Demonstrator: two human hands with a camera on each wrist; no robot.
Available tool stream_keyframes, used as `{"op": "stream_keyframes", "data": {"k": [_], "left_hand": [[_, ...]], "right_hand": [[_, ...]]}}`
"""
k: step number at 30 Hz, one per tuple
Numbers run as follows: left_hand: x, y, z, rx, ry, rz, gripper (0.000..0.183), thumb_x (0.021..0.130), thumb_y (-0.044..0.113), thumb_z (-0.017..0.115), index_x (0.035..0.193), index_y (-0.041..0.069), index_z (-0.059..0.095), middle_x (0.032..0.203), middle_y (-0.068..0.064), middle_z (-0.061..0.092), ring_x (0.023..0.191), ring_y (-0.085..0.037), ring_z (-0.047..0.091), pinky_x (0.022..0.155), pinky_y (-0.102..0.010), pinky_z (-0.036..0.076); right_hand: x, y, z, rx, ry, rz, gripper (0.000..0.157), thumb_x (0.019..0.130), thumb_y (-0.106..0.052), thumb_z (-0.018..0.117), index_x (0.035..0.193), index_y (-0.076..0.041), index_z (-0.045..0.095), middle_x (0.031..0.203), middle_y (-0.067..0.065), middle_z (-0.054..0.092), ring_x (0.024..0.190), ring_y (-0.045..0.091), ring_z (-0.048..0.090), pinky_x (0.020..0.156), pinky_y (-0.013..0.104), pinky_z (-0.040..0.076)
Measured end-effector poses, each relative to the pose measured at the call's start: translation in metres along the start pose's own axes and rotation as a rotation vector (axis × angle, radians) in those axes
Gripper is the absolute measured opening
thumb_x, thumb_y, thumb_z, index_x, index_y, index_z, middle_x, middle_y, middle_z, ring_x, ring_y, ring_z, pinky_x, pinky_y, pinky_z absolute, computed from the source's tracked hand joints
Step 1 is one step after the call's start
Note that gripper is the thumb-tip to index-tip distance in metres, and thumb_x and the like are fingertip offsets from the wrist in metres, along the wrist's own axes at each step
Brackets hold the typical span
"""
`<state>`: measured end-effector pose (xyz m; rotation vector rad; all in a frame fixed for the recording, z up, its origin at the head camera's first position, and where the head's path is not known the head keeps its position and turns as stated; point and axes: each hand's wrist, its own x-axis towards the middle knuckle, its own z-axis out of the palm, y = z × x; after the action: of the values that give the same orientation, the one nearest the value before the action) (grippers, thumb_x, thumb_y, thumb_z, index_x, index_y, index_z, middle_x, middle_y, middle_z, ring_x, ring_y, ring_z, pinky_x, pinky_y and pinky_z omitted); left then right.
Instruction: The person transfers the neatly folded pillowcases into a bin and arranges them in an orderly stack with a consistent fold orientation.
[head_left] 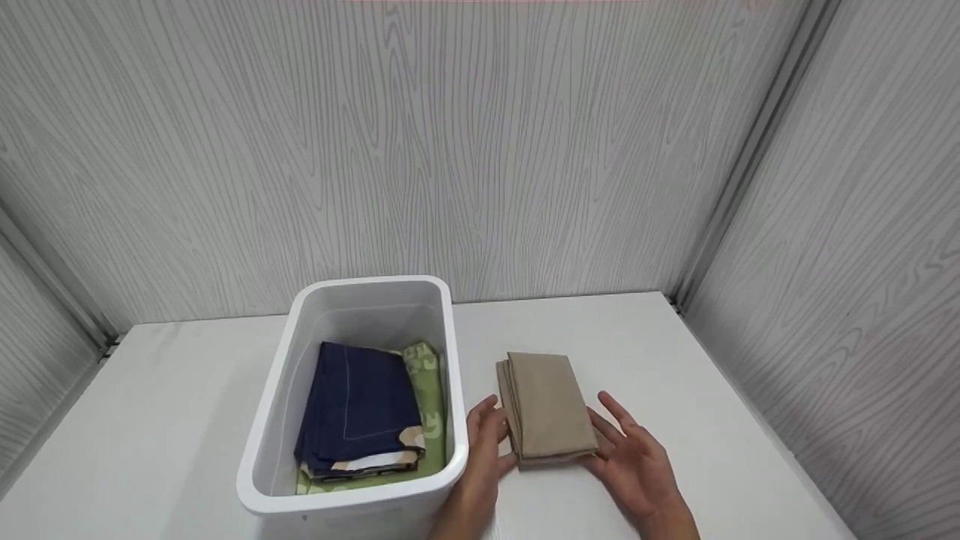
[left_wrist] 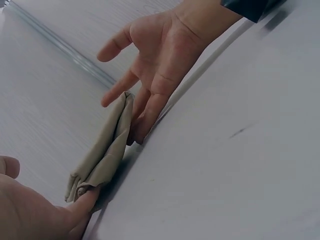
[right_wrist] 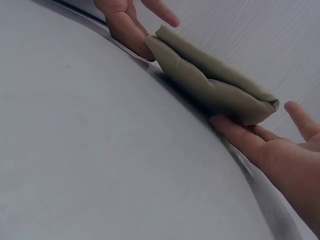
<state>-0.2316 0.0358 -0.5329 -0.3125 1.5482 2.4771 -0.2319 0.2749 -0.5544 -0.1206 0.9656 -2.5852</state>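
Note:
A folded beige cloth [head_left: 553,405] lies on the white table between the two hands, its layered folds along the left side. My left hand [head_left: 480,450] is at its left edge, between the cloth and the white bin; one finger reaches under a corner in the left wrist view. From the right, my right hand [head_left: 637,465] has its palm turned up and fingertips at the cloth's edge. In the right wrist view the fingers [right_wrist: 240,134] of that hand extend beneath the folded cloth [right_wrist: 210,85], thumb apart from it.
A white plastic bin [head_left: 457,375] stands left of the cloth. Inside it a folded navy cloth [head_left: 371,405] lies on a green patterned cloth [head_left: 431,390]. Grey wood-grain panels [head_left: 480,150] enclose the white table [head_left: 180,420] at the back and sides.

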Motion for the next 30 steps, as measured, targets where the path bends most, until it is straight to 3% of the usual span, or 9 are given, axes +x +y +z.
{"op": "stream_keyframes", "data": {"k": [4, 8, 15, 21, 27, 30], "left_hand": [[-0.0009, 0.0022, 0.0012, -0.015, 0.005, -0.019, 0.069, 0.098, 0.038, 0.051, 0.154, 0.008, 0.024, 0.154, -0.024, 0.035, 0.141, -0.038, 0.038, 0.095, -0.046, 0.053], [-0.0007, 0.0028, 0.0036, -0.043, 0.005, -0.034, 0.067, 0.099, 0.034, 0.051, 0.155, 0.008, 0.025, 0.149, -0.023, 0.044, 0.134, -0.035, 0.049, 0.092, -0.043, 0.055], [-0.0041, -0.0004, 0.0046, -0.087, -0.003, -0.015, 0.061, 0.102, 0.028, 0.047, 0.155, 0.006, 0.027, 0.144, -0.024, 0.050, 0.119, -0.030, 0.062, 0.086, -0.043, 0.057], [-0.0044, -0.0021, 0.0035, -0.044, -0.003, 0.001, 0.059, 0.102, 0.027, 0.046, 0.154, 0.005, 0.030, 0.136, -0.023, 0.057, 0.108, -0.024, 0.065, 0.082, -0.040, 0.057], [-0.0019, 0.0014, 0.0026, 0.054, -0.015, -0.044, 0.063, 0.102, 0.032, 0.045, 0.156, 0.004, 0.028, 0.143, -0.023, 0.052, 0.122, -0.029, 0.060, 0.099, -0.044, 0.050], [-0.0017, 0.0020, 0.0037, 0.065, -0.031, -0.024, 0.064, 0.102, 0.032, 0.045, 0.155, 0.002, 0.027, 0.149, -0.026, 0.044, 0.133, -0.035, 0.050, 0.107, -0.048, 0.042]], "right_hand": [[0.0002, -0.0007, -0.0004, -0.011, 0.006, 0.006, 0.060, 0.108, -0.032, 0.028, 0.161, -0.021, 0.002, 0.166, 0.018, 0.005, 0.150, 0.034, 0.023, 0.118, 0.057, 0.024], [0.0006, -0.0008, -0.0011, -0.016, -0.004, 0.018, 0.060, 0.108, -0.031, 0.027, 0.161, -0.020, 0.002, 0.166, 0.017, 0.004, 0.151, 0.032, 0.022, 0.118, 0.056, 0.024], [0.0011, 0.0000, -0.0015, -0.008, -0.016, 0.030, 0.056, 0.108, -0.032, 0.029, 0.161, -0.022, 0.012, 0.166, 0.016, 0.005, 0.152, 0.030, 0.018, 0.120, 0.053, 0.023], [0.0012, -0.0010, -0.0019, -0.024, -0.011, 0.039, 0.060, 0.108, -0.033, 0.029, 0.161, -0.022, 0.005, 0.166, 0.017, 0.005, 0.151, 0.030, 0.021, 0.120, 0.053, 0.024], [-0.0003, -0.0017, -0.0026, -0.003, -0.034, 0.047, 0.057, 0.108, -0.032, 0.027, 0.161, -0.022, 0.008, 0.166, 0.017, 0.006, 0.151, 0.029, 0.022, 0.120, 0.051, 0.023], [-0.0011, -0.0019, -0.0041, 0.017, -0.082, 0.050, 0.057, 0.108, -0.031, 0.024, 0.162, -0.022, 0.008, 0.166, 0.018, 0.006, 0.151, 0.030, 0.022, 0.120, 0.049, 0.024]]}}
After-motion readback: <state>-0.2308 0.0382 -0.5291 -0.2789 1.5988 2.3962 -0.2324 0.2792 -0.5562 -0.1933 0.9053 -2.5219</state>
